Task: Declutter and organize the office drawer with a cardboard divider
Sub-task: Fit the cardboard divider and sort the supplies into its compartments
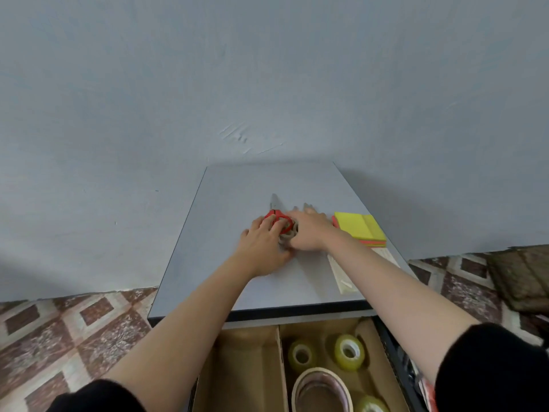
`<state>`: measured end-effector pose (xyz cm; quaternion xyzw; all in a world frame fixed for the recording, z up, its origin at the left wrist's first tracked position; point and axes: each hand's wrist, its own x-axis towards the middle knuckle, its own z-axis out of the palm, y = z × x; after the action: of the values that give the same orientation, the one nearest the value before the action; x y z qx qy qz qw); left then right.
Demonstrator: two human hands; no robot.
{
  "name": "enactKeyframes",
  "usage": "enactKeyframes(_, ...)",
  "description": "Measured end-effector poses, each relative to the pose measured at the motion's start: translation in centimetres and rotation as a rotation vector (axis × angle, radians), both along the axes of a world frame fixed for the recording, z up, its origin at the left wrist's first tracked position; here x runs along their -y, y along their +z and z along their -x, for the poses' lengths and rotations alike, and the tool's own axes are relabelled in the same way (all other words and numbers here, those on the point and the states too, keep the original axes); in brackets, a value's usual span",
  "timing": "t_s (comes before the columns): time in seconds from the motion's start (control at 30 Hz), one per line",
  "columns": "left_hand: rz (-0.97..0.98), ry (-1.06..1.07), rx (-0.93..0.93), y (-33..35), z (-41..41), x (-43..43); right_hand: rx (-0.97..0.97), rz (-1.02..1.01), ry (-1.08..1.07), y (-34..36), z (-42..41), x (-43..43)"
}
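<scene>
Left hand: the left hand [261,243] lies palm down on the cabinet top, its fingertips on the red handles of the scissors [277,217]. Blur hides whether the fingers curl round the handles or only touch them.
Right hand: the right hand [309,230] is palm down just beside the left, fingers straight and slightly spread, pointing at the wall. It covers part of a beige tangle [285,237] that is too blurred to identify.
Scissors: flat on the cabinet top [237,185], blades together and pointing away from the person.
Other items on top: a stack of sticky notes [359,226], yellow above pink, near the right edge. A pale ruler [341,273] lies in front of it, partly under the right forearm.
Drawer: the drawer [386,352] is pulled open below the top. A cardboard divider [278,352] runs front to back and splits it into 2 compartments. The right compartment holds 4 tape rolls [349,352], 3 small and clear, 1 wide and cream.
Room: a blue-grey wall behind the cabinet, and brown and cream patterned floor tiles on both sides.
Arms: both bare forearms stretch forward over the drawer and converge at the scissors. Black sleeves sit near the elbows.
</scene>
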<state>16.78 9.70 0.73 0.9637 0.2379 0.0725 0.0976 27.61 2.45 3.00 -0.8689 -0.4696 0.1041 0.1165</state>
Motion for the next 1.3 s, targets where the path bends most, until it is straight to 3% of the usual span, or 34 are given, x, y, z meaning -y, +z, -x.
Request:
enactKeyframes(0.23,0.017,0.012,0.037,-1.3,1.2,-0.2,-0.019,-0.085,0.082,-0.2,0.9,1.1)
enactKeyframes(0.73,0.067,0.001,0.013,-0.8,8.2,2.0,-0.075,-0.042,0.111,-0.7,5.2,4.9)
enactKeyframes(0.87,0.16,0.012,0.081,-0.2,7.9,2.0,-0.111,-0.095,0.072,0.2,5.6,5.2)
enactKeyframes(1.1,0.203,0.233,0.116,1.7,5.0,1.6,0.203,-0.026,-0.095,0.8,5.0,4.3)
enactKeyframes(1.3,0.151,0.309,0.068,0.8,4.2,1.0,0.055,-0.064,-0.163,0.5,4.4,4.0)
